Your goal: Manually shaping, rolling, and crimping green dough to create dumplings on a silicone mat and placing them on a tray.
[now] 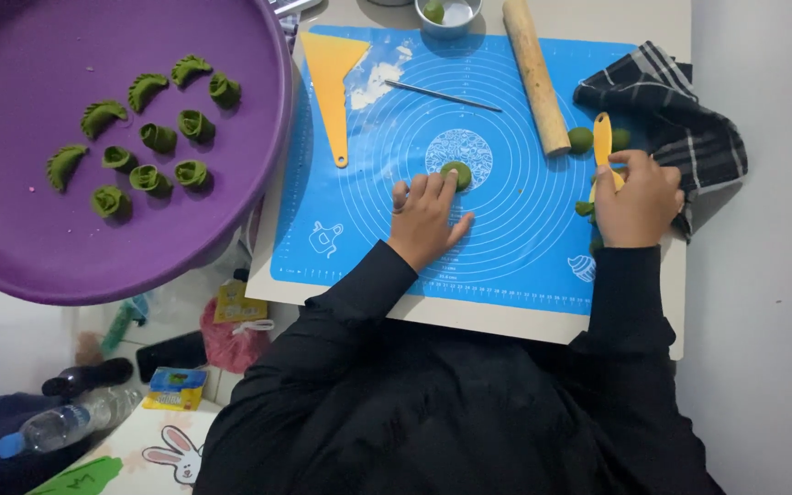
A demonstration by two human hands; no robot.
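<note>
I had my left hand [425,218] flat on the blue mat [506,229], fingers spread and gripping nothing, with the fingertips pressing a small green dough disc [457,173] at the middle of the mat's printed rings. My right hand [636,200] sat at the mat's right edge, curled closed around the handle of a yellow cutter [602,142]; I could not see the blade under the hand. Two green dough balls [580,139] lay just beside the cutter's far end, touching the near tip of the wooden pin [535,73], which lay slanting toward the far edge. More green dough showed at the heel of my right hand, partly hidden.

Right of the cutter lay a crumpled dark checked cloth [680,119]. On the far left of the mat rested an orange scraper [334,73], beside a smear of flour, and a thin metal rod [442,95]. A small bowl [448,13] stood at the far edge. To the left, a purple tray [11,238] held about a dozen folded green dumplings [148,137].
</note>
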